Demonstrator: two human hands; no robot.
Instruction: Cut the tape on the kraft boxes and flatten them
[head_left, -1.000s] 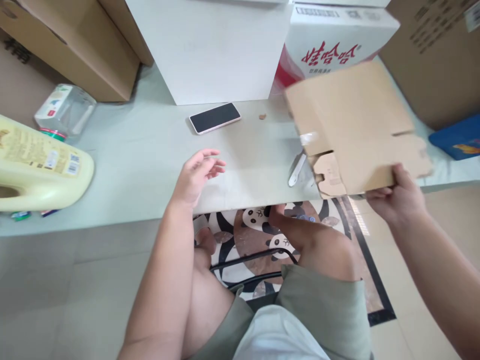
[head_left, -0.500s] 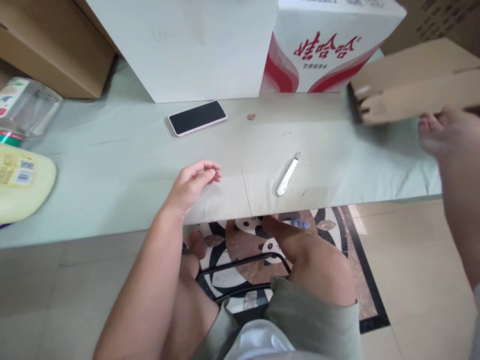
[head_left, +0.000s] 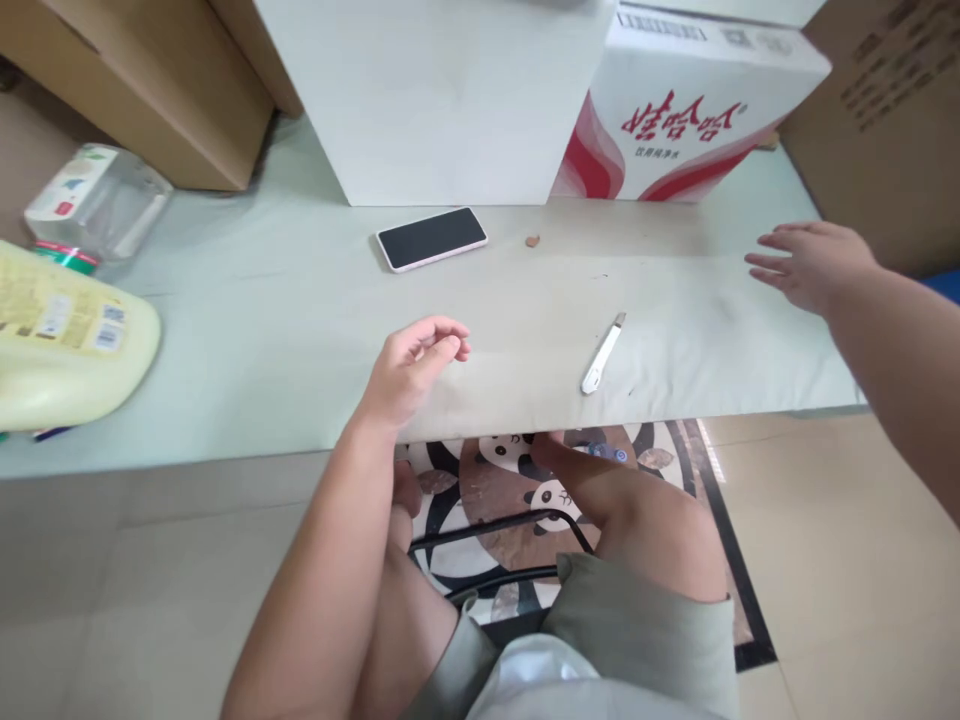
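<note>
The white utility knife (head_left: 602, 355) lies on the tabletop (head_left: 240, 350), right of the frame's centre, its handle toward the near edge, perhaps for easy taking. Neither hand touches it. The left hand (head_left: 416, 370), near the centre, has its fingers loosely bent around nothing; the right hand (head_left: 817, 262), at the right side, has them spread, also without any object. Above the left hand, the smartphone (head_left: 431, 240) lies screen up, probably set back for safety. The red-lettered carton (head_left: 682, 120) stands at upper right.
</note>
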